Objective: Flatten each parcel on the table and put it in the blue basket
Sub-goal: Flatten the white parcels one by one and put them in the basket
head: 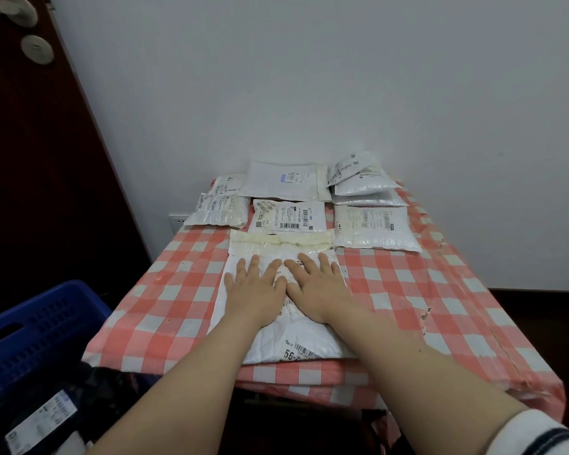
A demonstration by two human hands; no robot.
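Large white parcel (278, 339) lies flat at the near middle of the table (408, 290). Its taped flap end points away and a barcode label sits at its near edge. Both hands are on top of it, side by side, palms down.

Left hand (255, 285): fingers (252, 266) straight and a little spread, pressing on the parcel, curled round nothing. Right hand (316, 285): the same, fingers (323, 261) straight and spread, flat on the parcel. The two hands touch along their inner edges.

A red-and-white checked cloth (165, 310) covers the table. At the far end lie more white parcels:
- a flat mailer (284, 180) at the back middle
- a labelled parcel (289, 216) just in front of it, meeting the flap of the large white parcel
- small padded parcels (219, 210) at far left
- a padded parcel (375, 229) at right
- behind that, a stack of bubble mailers (362, 188) against the wall

Blue basket (30, 339) stands at lower left, beside the table's near left corner and lower than it. A dark parcel with a white label (47, 418) lies inside.

A dark door (30, 159) is at left. A white sleeve (539, 435) with dark stripes shows on the right arm.
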